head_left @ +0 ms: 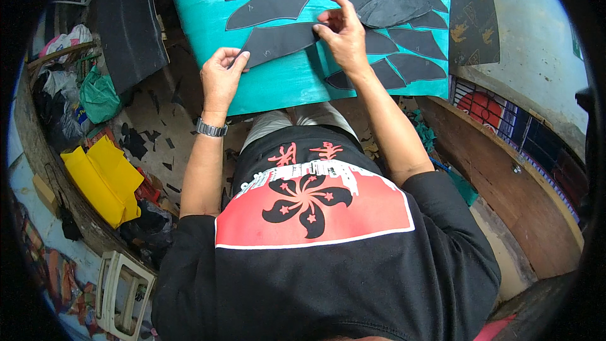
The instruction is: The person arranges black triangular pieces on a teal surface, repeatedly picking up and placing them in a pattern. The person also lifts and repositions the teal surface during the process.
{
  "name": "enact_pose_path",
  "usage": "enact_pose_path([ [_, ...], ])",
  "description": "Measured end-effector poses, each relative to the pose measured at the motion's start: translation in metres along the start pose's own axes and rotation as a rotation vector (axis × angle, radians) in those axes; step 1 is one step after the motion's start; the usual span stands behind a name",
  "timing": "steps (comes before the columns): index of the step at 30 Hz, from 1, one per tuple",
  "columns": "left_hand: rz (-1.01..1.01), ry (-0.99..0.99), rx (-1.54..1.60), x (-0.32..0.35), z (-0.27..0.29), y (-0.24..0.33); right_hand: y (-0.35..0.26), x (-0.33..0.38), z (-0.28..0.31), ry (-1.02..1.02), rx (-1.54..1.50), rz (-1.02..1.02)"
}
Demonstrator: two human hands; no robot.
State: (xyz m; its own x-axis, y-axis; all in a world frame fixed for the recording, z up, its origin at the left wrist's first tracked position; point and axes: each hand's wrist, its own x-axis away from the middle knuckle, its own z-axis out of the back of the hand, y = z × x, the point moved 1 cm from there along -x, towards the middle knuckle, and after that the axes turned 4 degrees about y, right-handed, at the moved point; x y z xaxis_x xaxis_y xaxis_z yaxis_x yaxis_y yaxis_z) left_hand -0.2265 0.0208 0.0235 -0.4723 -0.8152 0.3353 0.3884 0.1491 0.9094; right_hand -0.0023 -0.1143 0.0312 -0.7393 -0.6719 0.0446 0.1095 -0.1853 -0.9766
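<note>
Hands work a dark cut piece (278,42) on the teal board (284,85); left hand (221,76) pinches its 7 o'clock end, right hand (341,31) pinches its 3 o'clock end; many pieces already lie arranged toward 12 and 2 o'clock; bare teal remains at 6.

Both hands on one dark cut piece (278,41) lying on teal board (284,85): left hand (221,76) pins its near end, right hand (341,35) pinches its far end. More dark pieces (404,44) lie beside.
</note>
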Motion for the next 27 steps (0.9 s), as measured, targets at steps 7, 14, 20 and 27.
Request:
enact_pose_path([
  [7, 0.082, 0.002, -0.072, 0.003, 0.001, -0.008, 0.007, -0.013, -0.008, -0.061, 0.274, 0.066],
  [14, 0.060, 0.015, 0.054, 0.010, -0.003, -0.005, 0.008, -0.025, 0.004, -0.125, 0.184, 0.042],
  [20, 0.110, -0.032, 0.037, 0.017, -0.007, -0.008, 0.002, -0.031, 0.007, -0.194, 0.243, -0.004],
  [27, 0.305, -0.432, 0.486, 0.018, 0.003, 0.006, -0.058, -0.027, 0.006, -0.398, -0.495, -0.206],
])
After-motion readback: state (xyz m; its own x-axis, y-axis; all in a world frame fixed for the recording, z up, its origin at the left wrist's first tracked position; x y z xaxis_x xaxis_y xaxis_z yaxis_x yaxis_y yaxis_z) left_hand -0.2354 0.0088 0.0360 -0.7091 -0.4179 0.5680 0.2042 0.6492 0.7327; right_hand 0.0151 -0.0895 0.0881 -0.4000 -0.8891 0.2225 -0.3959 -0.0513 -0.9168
